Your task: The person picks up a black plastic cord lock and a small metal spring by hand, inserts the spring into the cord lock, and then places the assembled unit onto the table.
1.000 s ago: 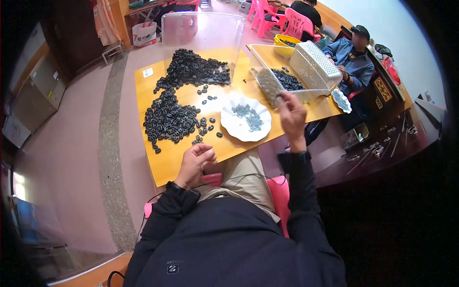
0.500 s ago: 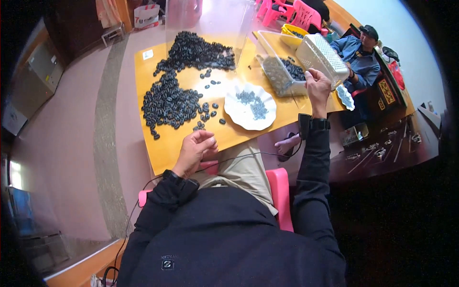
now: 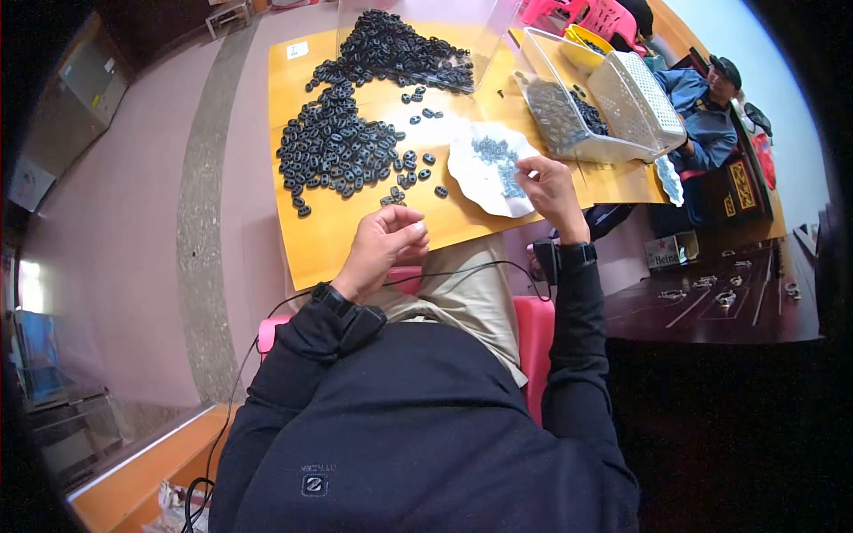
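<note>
On the yellow table (image 3: 444, 233), a white scalloped plate (image 3: 468, 182) holds a scatter of small greyish-blue pieces (image 3: 499, 158). My right hand (image 3: 553, 194) is over the plate's right side, fingertips pinched beside the pieces; anything between them is too small to make out. My left hand (image 3: 384, 250) hovers at the near table edge with thumb and fingers pressed together, and what they hold, if anything, is hidden. Just beyond it lie several loose black oval parts with two holes (image 3: 393, 195), next to a large pile of the same parts (image 3: 342, 147).
Another black heap (image 3: 400, 53) lies by a clear bin (image 3: 493, 44) at the back. To the right stand a clear box (image 3: 569, 147) with dark parts and a white perforated basket (image 3: 635, 102). A co-worker (image 3: 706, 111) sits beyond. A cable (image 3: 453, 269) runs between my wrists.
My right hand has moved from the clear box's near edge, leftward and nearer, to the plate. The left hand stays pinched near the table edge. The whole view has shifted slightly.
</note>
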Motion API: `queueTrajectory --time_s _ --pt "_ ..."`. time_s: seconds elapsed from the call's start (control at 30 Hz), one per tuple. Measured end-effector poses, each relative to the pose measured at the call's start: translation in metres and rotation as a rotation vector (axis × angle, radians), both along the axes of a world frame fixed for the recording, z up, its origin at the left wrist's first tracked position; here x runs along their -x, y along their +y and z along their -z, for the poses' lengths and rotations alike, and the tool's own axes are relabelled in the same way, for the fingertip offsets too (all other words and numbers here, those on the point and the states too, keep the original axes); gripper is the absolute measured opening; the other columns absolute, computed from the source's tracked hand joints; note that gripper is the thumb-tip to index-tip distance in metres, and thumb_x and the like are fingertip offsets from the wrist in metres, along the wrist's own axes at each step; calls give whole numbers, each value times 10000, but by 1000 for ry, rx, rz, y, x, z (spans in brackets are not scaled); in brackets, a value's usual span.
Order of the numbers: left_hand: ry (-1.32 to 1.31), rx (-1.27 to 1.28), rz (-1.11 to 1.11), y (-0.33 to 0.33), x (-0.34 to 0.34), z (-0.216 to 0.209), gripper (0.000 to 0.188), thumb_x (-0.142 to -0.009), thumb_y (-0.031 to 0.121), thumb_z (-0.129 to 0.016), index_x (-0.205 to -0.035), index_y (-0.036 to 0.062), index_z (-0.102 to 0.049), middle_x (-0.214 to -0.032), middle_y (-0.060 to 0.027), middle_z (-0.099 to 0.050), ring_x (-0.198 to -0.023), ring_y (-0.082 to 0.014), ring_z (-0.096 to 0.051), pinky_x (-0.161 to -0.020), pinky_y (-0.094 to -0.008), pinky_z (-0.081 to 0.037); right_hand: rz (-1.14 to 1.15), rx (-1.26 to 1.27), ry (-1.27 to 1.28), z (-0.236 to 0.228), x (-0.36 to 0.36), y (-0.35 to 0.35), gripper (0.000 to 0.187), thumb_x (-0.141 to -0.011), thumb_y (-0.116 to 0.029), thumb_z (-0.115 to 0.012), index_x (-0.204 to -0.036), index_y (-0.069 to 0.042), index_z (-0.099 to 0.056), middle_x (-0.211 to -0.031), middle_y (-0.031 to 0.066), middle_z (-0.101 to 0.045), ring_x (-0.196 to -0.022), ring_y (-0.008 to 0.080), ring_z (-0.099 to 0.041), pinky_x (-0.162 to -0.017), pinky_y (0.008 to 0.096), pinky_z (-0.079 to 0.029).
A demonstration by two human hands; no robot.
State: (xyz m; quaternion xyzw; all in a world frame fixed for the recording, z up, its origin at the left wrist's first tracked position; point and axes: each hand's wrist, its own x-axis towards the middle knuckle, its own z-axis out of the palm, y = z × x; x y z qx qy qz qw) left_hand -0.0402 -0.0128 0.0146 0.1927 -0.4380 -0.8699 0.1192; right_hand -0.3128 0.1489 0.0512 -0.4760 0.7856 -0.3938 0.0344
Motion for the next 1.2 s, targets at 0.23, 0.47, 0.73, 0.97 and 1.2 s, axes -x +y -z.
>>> queueTrajectory --time_s 0.23,0.47,0.73,0.97,1.2 --pt "-11 -4 0 -1 -1 -2 158 -909 77 -629 -1033 0 -569 -879 -46 -625 -791 -116 -627 -740 -281 -568 8 -99 195 -5 -8 -8 175 -778 -29 -697 -951 -5 -685 -764 106 -678 -619 148 -617 -587 274 -490" --pt "3 -28 -18 -4 0 5 160 -904 71 -635 -1037 0 -580 -888 -52 -633 -792 -118 -635 -738 -278 -573 -269 -100 262 -17 -86 -52 112 -812 -72 -656 -916 -34 -669 -858 128 -665 -695 285 -649 -619 354 -508" --pt "7 -47 -40 -2 0 3 156 -905 75 -635 -1033 -2 -590 -888 -48 -635 -784 -110 -636 -751 -275 -575 -249 -479 613 8 -99 -71 71 -801 -109 -559 -829 -55 -595 -854 118 -624 -706 318 -660 -622 411 -525" --pt "9 -43 -40 -3 -2 1 156 -909 84 -632 -1034 0 -591 -900 -49 -636 -794 -107 -635 -754 -273 -574 -285 -345 538 7 -101 -70 130 -781 -70 -572 -901 -42 -615 -874 116 -619 -788 303 -648 -670 401 -520" --pt "14 -49 -35 -4 -1 6 152 -906 79 -637 -1030 2 -593 -887 -45 -638 -785 -107 -638 -742 -270 -576 -295 -402 578 8 -104 -71 192 -750 -38 -583 -938 -30 -618 -884 127 -609 -868 293 -616 -741 385 -513"
